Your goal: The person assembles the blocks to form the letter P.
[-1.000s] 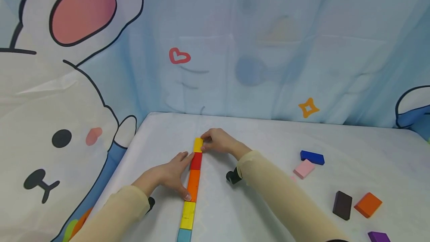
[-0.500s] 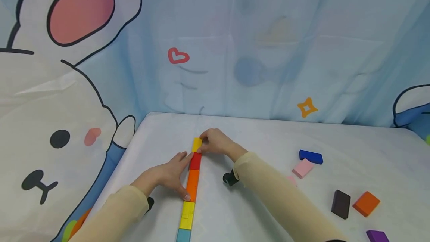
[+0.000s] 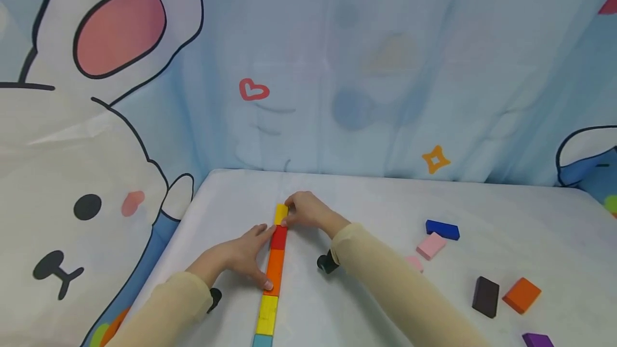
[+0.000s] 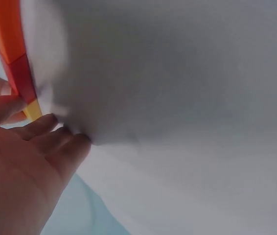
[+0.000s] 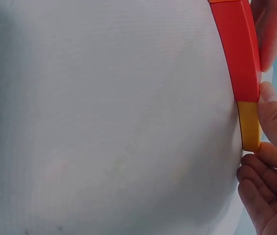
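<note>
A straight row of coloured blocks lies end to end on the white tabletop. From far to near it runs through a yellow block [image 3: 281, 213], a red block [image 3: 278, 238], an orange block [image 3: 275, 269], yellow [image 3: 266, 315] and light blue [image 3: 262, 340] pieces. My right hand [image 3: 310, 212] holds the far yellow block between thumb and index finger, its other fingers curled [image 5: 265, 183]. Spread along the row's left side, my left hand [image 3: 241, 256] rests its thumb on the orange block and its index fingertip against the red one.
To the right lie a blue block [image 3: 442, 229], pink blocks [image 3: 431, 246], a dark brown block [image 3: 486, 297], an orange block [image 3: 522, 295] and a purple block [image 3: 537, 340]. Behind the table's far edge hangs a light blue printed curtain [image 3: 308, 122].
My right thumb has slid slightly toward me, to the join of the yellow and red blocks. The left hand keeps its place on the row. The head view has tilted up a little.
</note>
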A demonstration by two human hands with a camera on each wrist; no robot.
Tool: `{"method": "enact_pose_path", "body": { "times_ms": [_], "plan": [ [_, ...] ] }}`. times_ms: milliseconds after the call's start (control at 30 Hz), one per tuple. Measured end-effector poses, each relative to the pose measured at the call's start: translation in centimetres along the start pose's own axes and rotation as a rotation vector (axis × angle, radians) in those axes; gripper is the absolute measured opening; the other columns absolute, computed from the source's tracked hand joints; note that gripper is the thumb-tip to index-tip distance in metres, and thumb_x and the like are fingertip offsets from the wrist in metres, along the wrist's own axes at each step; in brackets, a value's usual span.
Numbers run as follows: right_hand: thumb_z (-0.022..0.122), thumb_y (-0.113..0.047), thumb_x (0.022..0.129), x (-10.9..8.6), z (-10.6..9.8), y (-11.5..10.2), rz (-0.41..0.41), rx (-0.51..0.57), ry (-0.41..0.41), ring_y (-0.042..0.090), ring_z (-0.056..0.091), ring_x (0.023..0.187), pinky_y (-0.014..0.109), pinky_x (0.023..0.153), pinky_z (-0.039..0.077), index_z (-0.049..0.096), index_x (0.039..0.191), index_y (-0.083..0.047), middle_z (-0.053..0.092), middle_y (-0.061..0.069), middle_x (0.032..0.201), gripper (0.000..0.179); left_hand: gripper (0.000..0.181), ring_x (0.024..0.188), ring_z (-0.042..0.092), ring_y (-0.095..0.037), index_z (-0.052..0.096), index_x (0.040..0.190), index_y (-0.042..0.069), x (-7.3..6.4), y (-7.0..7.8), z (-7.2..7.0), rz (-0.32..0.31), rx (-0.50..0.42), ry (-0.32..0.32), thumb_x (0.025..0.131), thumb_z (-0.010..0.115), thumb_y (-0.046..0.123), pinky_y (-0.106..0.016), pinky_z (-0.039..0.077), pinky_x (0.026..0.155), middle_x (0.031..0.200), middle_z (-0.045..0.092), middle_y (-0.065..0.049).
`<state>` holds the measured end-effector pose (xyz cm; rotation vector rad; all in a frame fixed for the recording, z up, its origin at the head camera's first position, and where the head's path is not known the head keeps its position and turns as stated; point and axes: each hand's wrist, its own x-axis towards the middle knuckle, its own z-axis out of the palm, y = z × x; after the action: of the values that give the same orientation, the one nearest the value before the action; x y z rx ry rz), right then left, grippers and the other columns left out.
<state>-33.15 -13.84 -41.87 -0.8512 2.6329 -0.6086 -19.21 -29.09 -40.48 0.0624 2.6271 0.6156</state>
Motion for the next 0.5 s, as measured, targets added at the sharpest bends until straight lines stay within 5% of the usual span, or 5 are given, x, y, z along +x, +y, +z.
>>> {"method": "enact_pose_path", "body": {
  "times_ms": [267,500],
  "plan": [
    [0.081,-0.026,0.089,-0.3,0.2,0.3,-0.003,0.012,0.014,0.028,0.06,0.119,0.042,0.114,0.048,0.067,0.131,-0.002,0.068,0.013,0.133,0.05,0.081,0.139,0.049,-0.031,0.044,0.152,0.008,2.0,0.0,-0.8,0.027,-0.025,0.15,0.086,0.084,0.03,-0.054,0.042,0.117,0.154,0.049,-0.014],
    [0.081,-0.026,0.089,-0.3,0.2,0.2,-0.004,0.017,0.018,0.027,0.06,0.118,0.042,0.114,0.048,0.067,0.132,-0.002,0.068,0.013,0.132,0.051,0.086,0.143,0.046,-0.033,0.041,0.155,0.007,3.5,0.2,-1.6,0.004,-0.036,0.141,0.083,0.086,0.027,-0.055,0.042,0.117,0.156,0.047,-0.015]
  ]
}}
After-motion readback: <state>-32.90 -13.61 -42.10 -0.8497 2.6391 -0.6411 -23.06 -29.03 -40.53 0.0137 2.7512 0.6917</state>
